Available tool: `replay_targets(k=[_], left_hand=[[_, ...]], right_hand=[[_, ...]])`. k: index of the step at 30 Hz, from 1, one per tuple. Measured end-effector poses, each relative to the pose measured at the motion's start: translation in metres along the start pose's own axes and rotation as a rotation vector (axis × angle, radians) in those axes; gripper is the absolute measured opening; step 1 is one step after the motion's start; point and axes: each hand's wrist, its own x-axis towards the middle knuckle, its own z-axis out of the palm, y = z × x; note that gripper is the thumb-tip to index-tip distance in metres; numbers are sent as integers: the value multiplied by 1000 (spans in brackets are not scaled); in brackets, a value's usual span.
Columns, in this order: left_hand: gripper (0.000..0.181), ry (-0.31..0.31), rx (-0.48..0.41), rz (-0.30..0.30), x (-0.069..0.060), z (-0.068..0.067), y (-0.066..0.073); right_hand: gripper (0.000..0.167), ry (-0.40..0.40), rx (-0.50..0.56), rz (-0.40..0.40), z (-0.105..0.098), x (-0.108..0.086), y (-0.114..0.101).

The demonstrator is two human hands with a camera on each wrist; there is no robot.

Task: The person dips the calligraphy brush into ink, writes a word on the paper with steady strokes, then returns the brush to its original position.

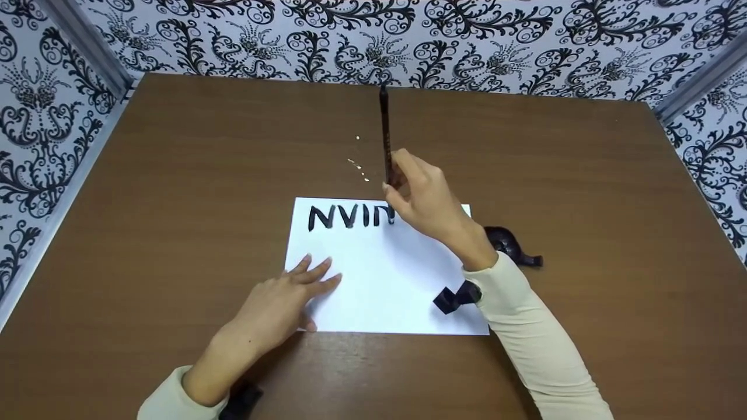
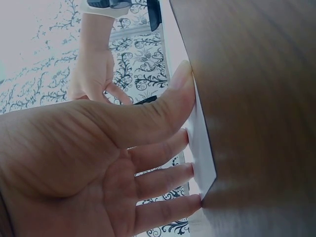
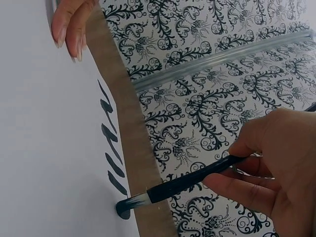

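Note:
A white sheet of paper (image 1: 373,291) lies on the brown table, with bold black letters (image 1: 347,216) painted along its top edge. My right hand (image 1: 423,195) pinches a dark brush (image 1: 385,131) between thumb and fingers. In the right wrist view the brush's inked bristles (image 3: 129,205) touch the paper at the last letter stroke. My left hand (image 1: 280,303) rests on the sheet's lower left part with spread fingers. The left wrist view shows its thumb (image 2: 180,89) and fingertips pressing on the paper's edge zone.
A black, rounded object with a narrow neck (image 1: 510,246) sits right of the paper, partly hidden by the right forearm. Small pale specks (image 1: 359,168) dot the table (image 1: 175,204) beyond the sheet. Patterned black-and-white walls (image 1: 373,41) stand behind and at both sides.

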Motion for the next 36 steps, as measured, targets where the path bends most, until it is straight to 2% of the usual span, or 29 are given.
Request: replay_targets(k=[15, 22, 27, 30, 36], left_hand=[[73, 6, -2, 0, 2, -1, 3], [73, 11, 3, 8, 3, -2, 3], [73, 11, 2, -8, 3, -2, 3], [73, 15, 5, -9, 2, -1, 2], [75, 41, 16, 25, -3, 0, -2]], right_hand=[[21, 19, 21, -79, 7, -2, -8], [21, 25, 43, -89, 11, -1, -10], [22, 23, 60, -87, 10, -1, -13], [22, 59, 82, -93, 8, 0, -14], [21, 202, 116, -108, 1, -1, -13]])
